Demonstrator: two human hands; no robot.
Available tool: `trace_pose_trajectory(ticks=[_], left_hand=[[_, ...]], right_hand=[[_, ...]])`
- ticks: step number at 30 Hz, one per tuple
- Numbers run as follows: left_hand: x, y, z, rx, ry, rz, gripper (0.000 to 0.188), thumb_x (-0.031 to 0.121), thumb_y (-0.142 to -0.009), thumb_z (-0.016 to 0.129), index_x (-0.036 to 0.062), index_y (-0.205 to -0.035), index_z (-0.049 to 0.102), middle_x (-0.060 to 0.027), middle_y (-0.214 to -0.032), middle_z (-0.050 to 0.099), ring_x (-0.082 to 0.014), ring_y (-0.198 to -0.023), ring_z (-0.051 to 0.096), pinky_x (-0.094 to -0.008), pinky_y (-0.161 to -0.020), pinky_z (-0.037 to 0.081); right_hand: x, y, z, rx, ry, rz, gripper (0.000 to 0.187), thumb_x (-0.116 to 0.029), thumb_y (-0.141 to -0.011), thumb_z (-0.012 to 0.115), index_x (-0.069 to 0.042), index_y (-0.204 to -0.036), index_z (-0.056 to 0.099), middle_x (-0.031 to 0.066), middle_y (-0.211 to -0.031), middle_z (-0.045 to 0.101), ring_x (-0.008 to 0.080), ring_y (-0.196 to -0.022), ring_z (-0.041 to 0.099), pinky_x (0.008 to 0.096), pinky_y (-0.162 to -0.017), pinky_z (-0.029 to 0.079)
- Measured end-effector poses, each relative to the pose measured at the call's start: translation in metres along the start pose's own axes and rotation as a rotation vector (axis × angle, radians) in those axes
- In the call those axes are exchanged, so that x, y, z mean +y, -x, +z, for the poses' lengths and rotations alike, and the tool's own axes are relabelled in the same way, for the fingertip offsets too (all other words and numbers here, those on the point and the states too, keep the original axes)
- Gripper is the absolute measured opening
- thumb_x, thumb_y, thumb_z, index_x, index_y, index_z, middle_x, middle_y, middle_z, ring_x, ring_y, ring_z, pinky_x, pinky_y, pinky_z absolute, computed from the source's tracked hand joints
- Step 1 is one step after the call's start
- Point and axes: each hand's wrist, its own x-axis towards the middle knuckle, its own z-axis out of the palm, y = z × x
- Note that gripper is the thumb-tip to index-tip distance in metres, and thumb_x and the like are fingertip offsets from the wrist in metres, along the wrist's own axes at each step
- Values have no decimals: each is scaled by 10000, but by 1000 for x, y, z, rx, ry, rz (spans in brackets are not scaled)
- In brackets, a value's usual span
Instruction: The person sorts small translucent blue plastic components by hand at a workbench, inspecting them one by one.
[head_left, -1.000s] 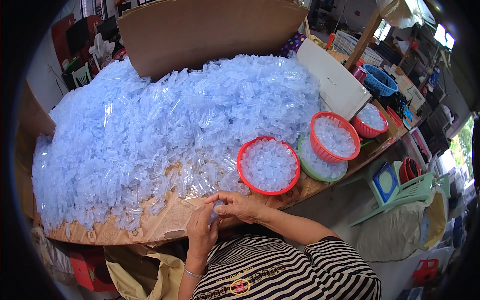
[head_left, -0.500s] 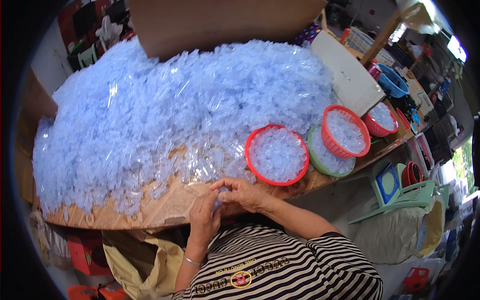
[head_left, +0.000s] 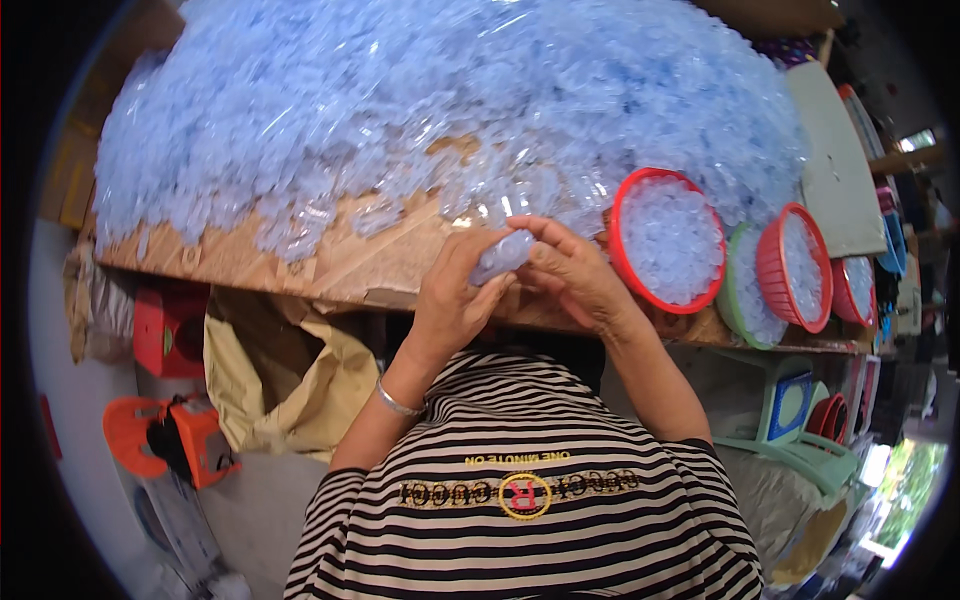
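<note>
My left hand [head_left: 452, 292] is closed round a small clear plastic tube [head_left: 497, 258], which lies tilted between thumb and fingers. From the right, my right hand [head_left: 578, 272] pinches the tube's far end between thumb and forefinger; whether a separate cap is there I cannot make out. Both hands are over the near edge of the wooden table [head_left: 350, 265]. Beyond them spreads a large heap of clear, bluish plastic pieces [head_left: 420, 90]. To the right of my right hand, a red basket [head_left: 616, 240] holds many small, round, clear pieces.
Further right stand a green basket [head_left: 738, 325], a tilted pink-red basket [head_left: 778, 262] and another red basket [head_left: 868, 308]. A pale board [head_left: 838, 160] borders the heap. Below the table edge are a tan sack [head_left: 300, 390], a red box [head_left: 165, 330] and a green chair [head_left: 800, 455].
The view has tipped downward, so the table and heap sit higher in the picture. My hands have turned, and the tube between them now shows more plainly.
</note>
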Motion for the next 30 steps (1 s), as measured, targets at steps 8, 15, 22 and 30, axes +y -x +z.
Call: trace_pose_trajectory(ticks=[8, 15, 22, 30], left_hand=[[-16, 25, -37, 246, 240, -367, 384, 36, -827, 663, 40, -1193, 545, -74, -1053, 592, -168, -958, 590, -278, -832, 483], [-60, 59, -142, 992, -10, -258, 337, 67, -894, 613, -14, -1195, 487, -114, -1104, 585, -178, -823, 630, -276, -678, 559], [-170, 202, -229, 1059, -300, -826, 318, 129, -864, 654, 24, -1126, 506, -102, -977, 612, -150, -741, 613, -242, -525, 529], [-201, 228, -198, 325, -713, -1148, 323, 106, -727, 693, -9, -1019, 618, -239, -941, 667, -359, -884, 656, -403, -809, 498]], right_hand=[[5, 0, 4, 87, 106, 61, 437, -181, -924, 619, 9, -1290, 476, 97, -1221, 556, 163, -1085, 573, 316, -933, 494], [6, -1, 6, 140, 239, 34, 373, -173, -920, 629, 2, -1235, 535, 65, -1106, 622, 126, -950, 608, 266, -876, 509], [6, -36, 13, 223, 1064, -470, 240, -89, -855, 633, -38, -1089, 640, 59, -1027, 646, 178, -885, 612, 299, -789, 502], [16, -119, 36, 131, 1562, -899, 366, -46, -752, 676, -83, -1112, 623, 100, -1170, 587, 309, -1116, 529, 396, -930, 459]])
